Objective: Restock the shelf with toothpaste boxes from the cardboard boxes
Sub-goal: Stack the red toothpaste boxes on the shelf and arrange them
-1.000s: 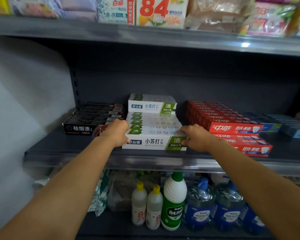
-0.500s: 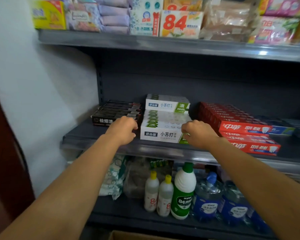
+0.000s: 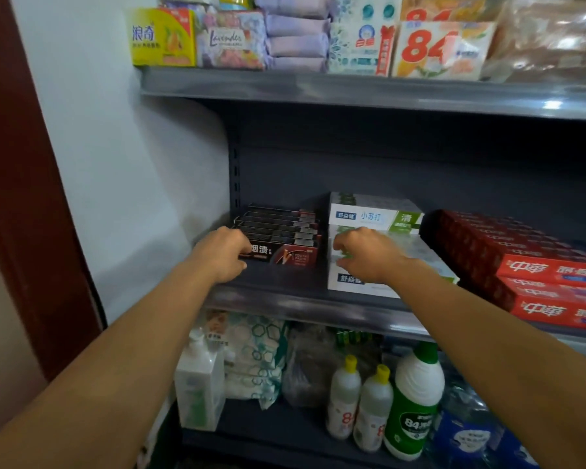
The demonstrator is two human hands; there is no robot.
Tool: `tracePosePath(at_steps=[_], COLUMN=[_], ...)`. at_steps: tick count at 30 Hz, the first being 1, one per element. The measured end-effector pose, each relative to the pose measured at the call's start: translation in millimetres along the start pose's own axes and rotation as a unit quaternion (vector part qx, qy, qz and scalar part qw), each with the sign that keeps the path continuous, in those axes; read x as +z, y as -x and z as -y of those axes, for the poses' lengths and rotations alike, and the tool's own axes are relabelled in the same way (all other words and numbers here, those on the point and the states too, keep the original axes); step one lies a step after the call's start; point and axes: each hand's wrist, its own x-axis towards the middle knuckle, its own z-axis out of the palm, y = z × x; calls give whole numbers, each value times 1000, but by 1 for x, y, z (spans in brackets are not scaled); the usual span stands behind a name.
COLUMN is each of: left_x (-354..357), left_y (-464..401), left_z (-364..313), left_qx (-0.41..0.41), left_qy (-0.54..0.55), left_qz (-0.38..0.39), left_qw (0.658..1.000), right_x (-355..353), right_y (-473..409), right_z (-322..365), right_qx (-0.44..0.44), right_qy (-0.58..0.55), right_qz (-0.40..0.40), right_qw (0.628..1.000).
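The black toothpaste boxes lie in a flat row on the middle shelf, at about 9 o'clock from the white-and-green toothpaste boxes, which are stacked two levels high. My left hand is at the left end of the front black box, fingers curled round its end; I judge it a grip, though the fingertips are hidden. My right hand hovers over the front white-and-green box with fingers loosely curled; I cannot tell whether it touches or holds anything. The two hands are apart, with the gap between the two rows lying between them.

Judgement on the step: the black row is being squared up. To do it well, I would draw the front box toward the shelf lip, keep its printed face outward and its edge parallel with the neighbouring row, and steady the white stack so it does not slide.

At 3 o'clock from the white stack lie the red toothpaste boxes, near but separate. The upper shelf at 12 o'clock carries soap and tissue packs. At 6 o'clock, the lower shelf holds bleach bottles and wrapped packs. A white wall and a dark red door frame stand at 9 o'clock. No cardboard box is in view.
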Motion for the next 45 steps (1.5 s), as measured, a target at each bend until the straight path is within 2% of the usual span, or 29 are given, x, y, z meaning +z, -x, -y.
tracePosePath(at_steps=[5,13,18,32,36,45], left_x=[3,15,30,46,36,35], left_y=[-43,-97,-116,-130,-139,-175], left_z=[31,70,77,81,86,88], left_qx=[4,-30,-21,24,11,-42], left_qy=[22,59,83,46,65,48], left_qz=[0,57,87,48,69,42], left_qw=[1000,996,993,998,995,997], right_x=[4,24,37,44,36,48], right_y=[-52,-109,-123,-130,-132,-169], right_z=[10,12,10,-1,-6,-22], right_qx=[0,-5,-11,-25,-34,-19], right_qy=[-3,-7,-7,-1,-34,-32], right_qz=[16,100,140,126,118,81], right_qw=[1000,995,990,992,992,996])
